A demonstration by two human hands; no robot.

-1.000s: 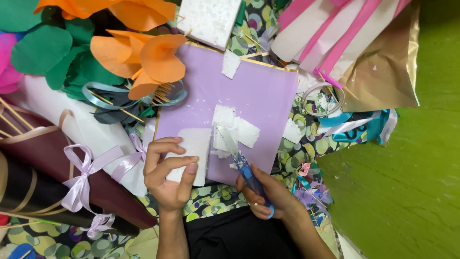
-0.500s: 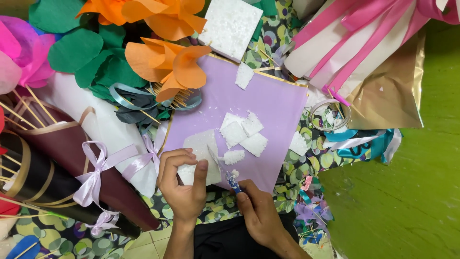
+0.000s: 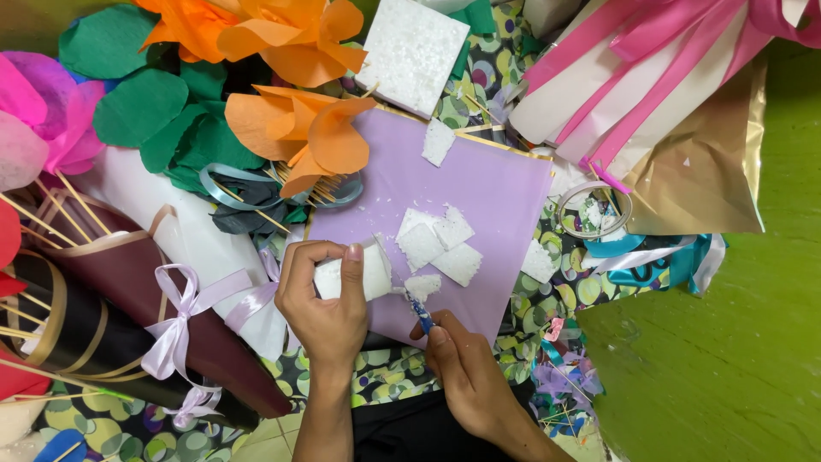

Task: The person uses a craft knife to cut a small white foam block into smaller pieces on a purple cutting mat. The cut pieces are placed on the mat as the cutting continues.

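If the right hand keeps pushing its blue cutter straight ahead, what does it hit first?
Likely the small foam scrap at the cutter tip; the right hand points up-left, toward the foam block beyond.

Bare forearms, no sleeves, black garment (image 3: 428, 432)

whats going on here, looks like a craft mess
A person is working over a lilac paper sheet. The left hand grips a white foam block, while the right hand holds a small blue-handled cutter against its edge. Cut white foam squares lie on the sheet. Orange paper flowers and a maroon paper cone with a lilac ribbon lie to the left.
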